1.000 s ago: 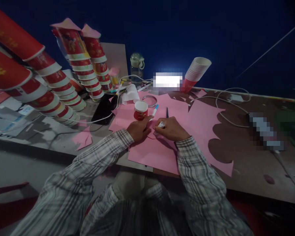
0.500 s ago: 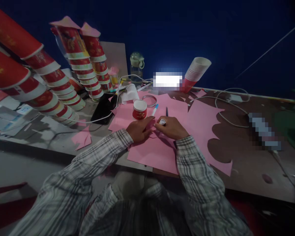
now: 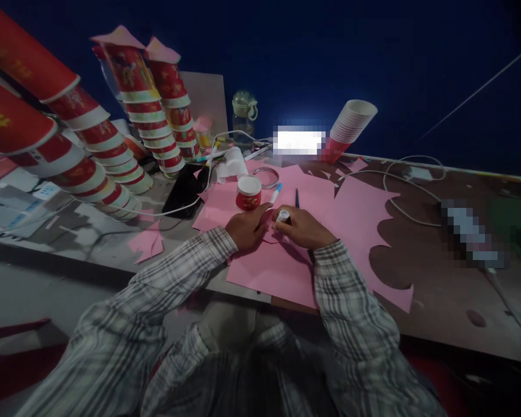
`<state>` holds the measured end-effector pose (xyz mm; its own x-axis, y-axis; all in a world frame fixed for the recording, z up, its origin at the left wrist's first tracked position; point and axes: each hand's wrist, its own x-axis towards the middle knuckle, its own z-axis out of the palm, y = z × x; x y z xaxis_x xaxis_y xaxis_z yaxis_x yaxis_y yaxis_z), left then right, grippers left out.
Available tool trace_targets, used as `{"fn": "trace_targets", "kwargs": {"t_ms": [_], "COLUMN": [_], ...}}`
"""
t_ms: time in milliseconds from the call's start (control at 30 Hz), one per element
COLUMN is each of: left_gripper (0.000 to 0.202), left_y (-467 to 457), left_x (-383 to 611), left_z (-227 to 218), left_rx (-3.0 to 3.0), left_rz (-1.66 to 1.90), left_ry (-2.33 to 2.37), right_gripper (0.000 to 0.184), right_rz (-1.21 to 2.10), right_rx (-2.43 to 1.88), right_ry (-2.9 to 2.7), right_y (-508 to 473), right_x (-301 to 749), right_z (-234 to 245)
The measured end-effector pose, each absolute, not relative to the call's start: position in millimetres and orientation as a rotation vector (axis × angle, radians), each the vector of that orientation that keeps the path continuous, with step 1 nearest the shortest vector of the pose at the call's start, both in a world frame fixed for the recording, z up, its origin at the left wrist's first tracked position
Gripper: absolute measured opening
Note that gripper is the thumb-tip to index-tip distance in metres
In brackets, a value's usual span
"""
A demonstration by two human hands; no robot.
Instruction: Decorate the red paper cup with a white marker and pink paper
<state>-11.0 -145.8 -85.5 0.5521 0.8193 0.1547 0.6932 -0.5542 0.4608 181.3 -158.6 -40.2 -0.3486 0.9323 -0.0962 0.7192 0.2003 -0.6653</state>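
Observation:
My right hand (image 3: 304,227) is closed around a short white tube that looks like a glue stick (image 3: 283,216), its round end turned up. It works low over a small cut piece of pink paper (image 3: 269,234). The fingers of my left hand (image 3: 247,229) press and hold that piece from the left. Underneath lie large pink paper sheets (image 3: 269,275). Just beyond my left hand stands a red paper cup (image 3: 248,201) with its white base up. A blue-tipped marker (image 3: 276,191) and a dark slim pen-like tool (image 3: 297,198) rest on the paper beyond my hands.
Towers of red paper cups (image 3: 154,124) rise at the left, two with pink paper tops. A tape ring (image 3: 267,178), black phone (image 3: 184,191), bottle (image 3: 244,113), leaning cup stack (image 3: 351,124) and scalloped pink sheet (image 3: 360,214) surround the hands. A white cable (image 3: 173,212) crosses the table.
My right hand has tilted the glue stick and shifted it slightly left, so its round end faces up more. My left hand stays by the small pink piece. The view has moved slightly.

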Motion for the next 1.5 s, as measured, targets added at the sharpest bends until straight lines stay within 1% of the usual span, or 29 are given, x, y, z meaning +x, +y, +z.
{"fn": "trace_targets", "kwargs": {"t_ms": [467, 567, 700, 800, 967, 1200, 1367, 1500], "left_gripper": [0.055, 0.055, 0.055, 0.055, 0.054, 0.054, 0.055, 0.056], "left_y": [-146.3, -145.7, -144.8, -144.6, -144.0, -143.9, -143.7, -144.0], "left_x": [-10.0, -10.3, -11.1, -11.2, -10.7, -11.3, -11.4, -11.0], "left_z": [-81.1, -83.5, -87.4, -88.0, -85.0, -86.3, -85.8, -85.5], "left_rx": [2.448, 2.450, 2.454, 2.455, 2.452, 2.469, 2.466, 2.466], "left_rz": [0.465, 0.479, 0.500, 0.535, 0.454, 0.516, 0.490, 0.486], "left_ry": [1.261, 1.256, 1.247, 1.251, 1.269, 1.236, 1.229, 1.239], "right_gripper": [0.018, 0.015, 0.012, 0.014, 0.015, 0.012, 0.018, 0.015], "right_rz": [0.735, 0.744, 0.928, 1.003, 0.953, 0.766, 0.830, 0.931], "right_rx": [-1.822, -1.740, -1.527, -1.515, -1.600, -1.739, -1.712, -1.600], "right_ry": [-2.089, -2.164, -2.162, -2.087, -2.043, -2.157, -2.150, -2.164], "right_y": [-158.3, -160.1, -160.7, -158.8, -156.2, -157.1, -157.5, -159.8], "right_x": [175.3, 176.6, 185.2, 190.1, 187.7, 181.3, 180.7, 178.3], "right_z": [-37.0, -37.2, -40.6, -43.8, -43.4, -36.7, -39.7, -40.1]}}
